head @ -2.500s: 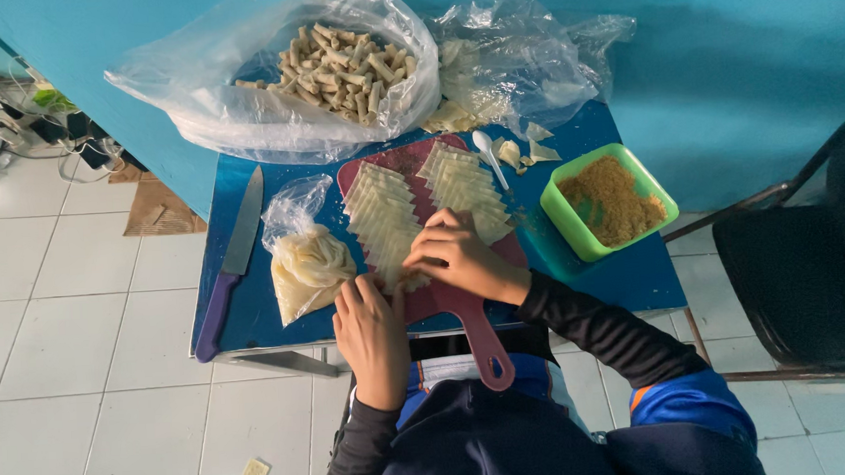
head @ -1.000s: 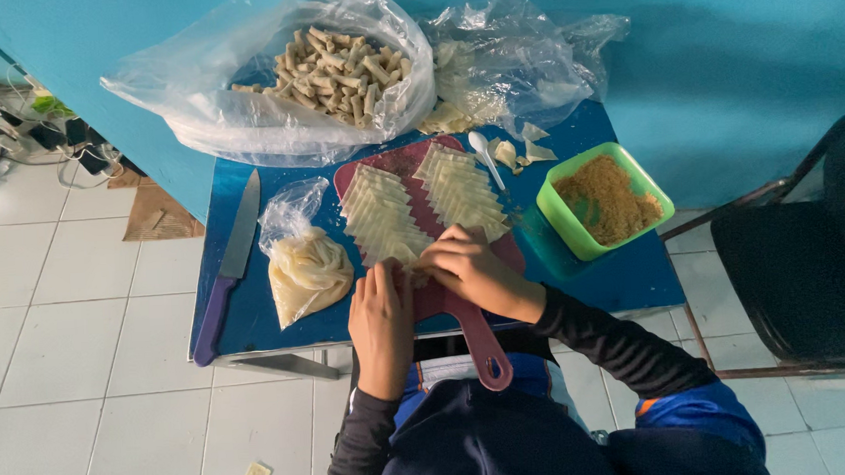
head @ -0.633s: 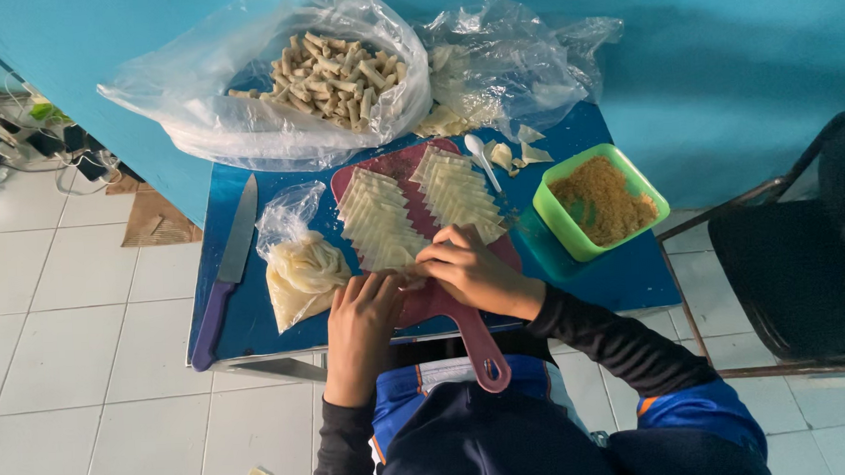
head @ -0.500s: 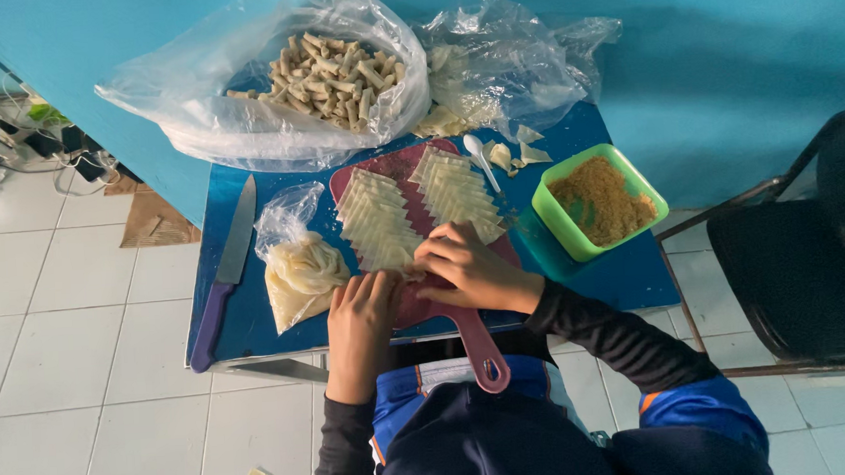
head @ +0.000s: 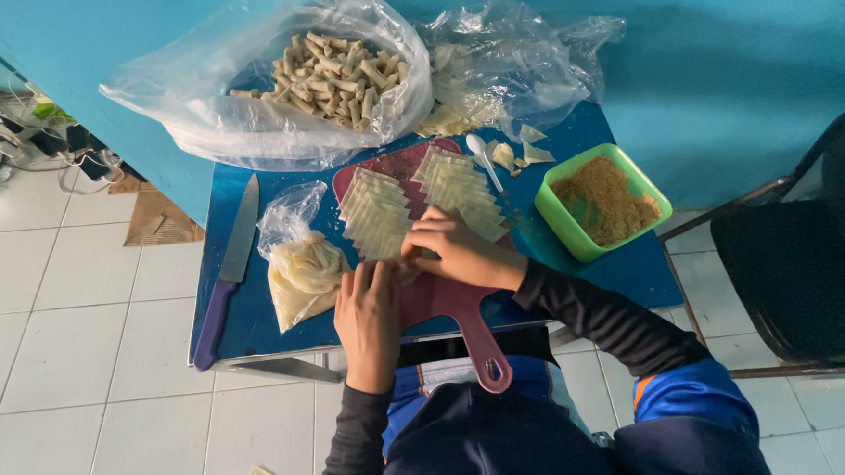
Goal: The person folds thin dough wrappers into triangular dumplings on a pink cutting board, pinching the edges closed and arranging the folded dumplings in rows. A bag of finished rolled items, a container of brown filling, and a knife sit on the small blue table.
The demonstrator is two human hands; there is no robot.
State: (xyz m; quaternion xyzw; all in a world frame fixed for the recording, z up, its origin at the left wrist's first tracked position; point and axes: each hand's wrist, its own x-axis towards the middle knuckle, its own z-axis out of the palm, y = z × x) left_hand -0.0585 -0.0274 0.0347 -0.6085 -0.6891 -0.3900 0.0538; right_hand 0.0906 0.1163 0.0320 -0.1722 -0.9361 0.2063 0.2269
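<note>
Fingers of my left hand (head: 369, 313) and right hand (head: 457, 252) pinch narrowly on one pale wrapper (head: 407, 267) atop the red cutting board (head: 445, 294). Fanned wrapper rows (head: 375, 214) lie beyond; a small clear bag (head: 299, 263) sits left, a green tub (head: 602, 202) right, on the blue tabletop (head: 253, 314).

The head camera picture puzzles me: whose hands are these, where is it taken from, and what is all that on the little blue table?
No machine here: a person wears a camera on the head, looking straight down. Their left hand and right hand press together on a red cutting board holding rows of pale dough squares. On the blue table also lie a knife, a small bag of wrappers, a green tub of brown filling, a white spoon and a big bag of finished rolls. What the fingers pinch is hidden.
</note>
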